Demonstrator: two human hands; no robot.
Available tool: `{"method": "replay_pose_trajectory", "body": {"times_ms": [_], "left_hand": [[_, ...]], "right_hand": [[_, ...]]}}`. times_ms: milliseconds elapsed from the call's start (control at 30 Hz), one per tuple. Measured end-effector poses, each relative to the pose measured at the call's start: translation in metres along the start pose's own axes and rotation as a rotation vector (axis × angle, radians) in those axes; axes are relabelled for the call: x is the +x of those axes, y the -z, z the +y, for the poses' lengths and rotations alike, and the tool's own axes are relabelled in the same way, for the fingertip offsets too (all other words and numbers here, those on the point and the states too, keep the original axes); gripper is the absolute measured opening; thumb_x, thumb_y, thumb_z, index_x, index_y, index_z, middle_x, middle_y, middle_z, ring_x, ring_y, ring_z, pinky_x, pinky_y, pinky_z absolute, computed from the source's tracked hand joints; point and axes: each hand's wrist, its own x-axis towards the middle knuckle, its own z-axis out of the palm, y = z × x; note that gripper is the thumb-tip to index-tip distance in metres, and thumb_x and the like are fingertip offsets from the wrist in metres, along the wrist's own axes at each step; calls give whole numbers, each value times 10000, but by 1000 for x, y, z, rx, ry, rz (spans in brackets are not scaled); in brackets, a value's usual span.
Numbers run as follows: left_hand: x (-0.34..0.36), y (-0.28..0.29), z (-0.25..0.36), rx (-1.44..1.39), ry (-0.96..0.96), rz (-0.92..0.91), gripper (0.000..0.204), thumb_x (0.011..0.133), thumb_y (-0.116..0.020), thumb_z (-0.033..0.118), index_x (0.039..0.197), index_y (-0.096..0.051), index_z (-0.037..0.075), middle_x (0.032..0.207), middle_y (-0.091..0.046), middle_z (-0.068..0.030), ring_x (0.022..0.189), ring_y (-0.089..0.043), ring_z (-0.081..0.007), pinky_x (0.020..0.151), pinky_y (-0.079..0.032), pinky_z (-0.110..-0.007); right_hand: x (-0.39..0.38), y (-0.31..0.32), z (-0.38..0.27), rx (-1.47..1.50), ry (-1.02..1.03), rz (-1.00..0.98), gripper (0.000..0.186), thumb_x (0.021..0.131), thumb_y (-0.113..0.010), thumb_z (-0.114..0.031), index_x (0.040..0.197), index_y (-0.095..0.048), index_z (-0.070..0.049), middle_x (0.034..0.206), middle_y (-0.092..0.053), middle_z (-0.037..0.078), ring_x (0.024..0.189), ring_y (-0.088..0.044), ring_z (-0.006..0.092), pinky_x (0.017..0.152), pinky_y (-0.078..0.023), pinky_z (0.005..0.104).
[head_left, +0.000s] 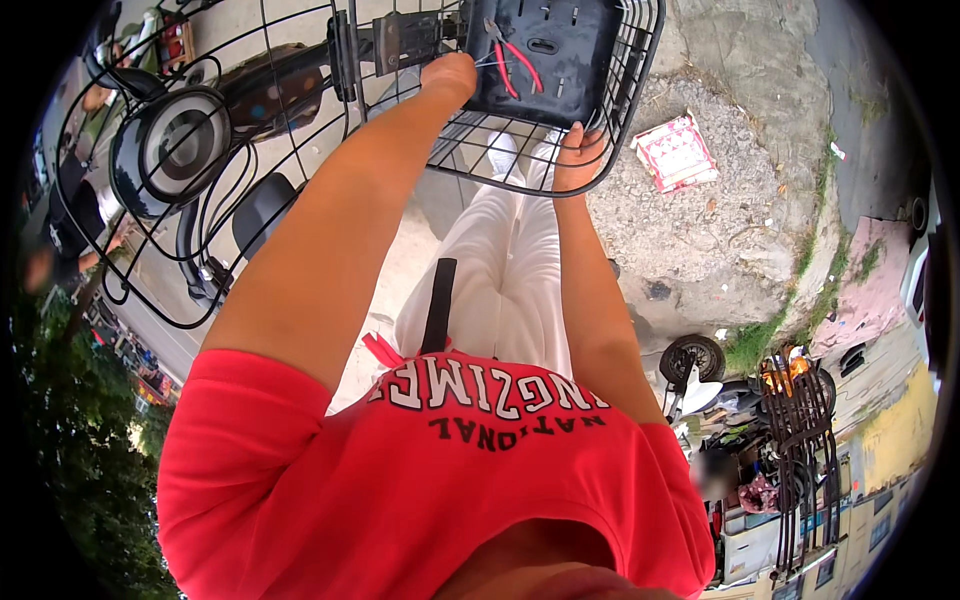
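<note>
A black wire basket (645,70) is in front of me at the top of the head view, with a black plastic tray (520,90) in it. Red-handled pliers (515,60) lie on the tray, jaws pointing away from me. At the tray's left side, my left hand (450,76) is closed, its fingertips mostly hidden; a thin metal shaft (494,63) sticks out of it toward the pliers. My right hand (578,158) grips the basket's near right corner, its fingers on the wires.
To the left, another wire basket (290,110) crosses in front of a round headlamp (178,140) and cables. A red and white packet (676,152) lies on rough concrete at right. Farther back right are a wheel (692,358) and a metal rack (800,440).
</note>
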Motion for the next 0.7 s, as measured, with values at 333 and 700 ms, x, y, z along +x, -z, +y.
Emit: {"method": "replay_pose_trajectory", "body": {"times_ms": [333, 700], "left_hand": [[12, 10, 10, 266, -79, -67, 224, 782, -528, 131, 958, -665, 104, 1033, -630, -90, 955, -608, -269, 758, -498, -363], [0, 21, 23, 643, -458, 117, 136, 720, -581, 86, 813, -676, 115, 873, -664, -56, 852, -638, -240, 672, -509, -347]], "right_hand": [[16, 23, -9, -29, -144, -363, 293, 861, -542, -254, 772, -478, 18, 627, -526, 87, 625, -519, 153, 604, -427, 289], [18, 14, -1, 43, 6, -220, 308, 805, -577, -220, 609, -435, -29, 529, -465, 37, 507, -434, 131, 488, -356, 289]]}}
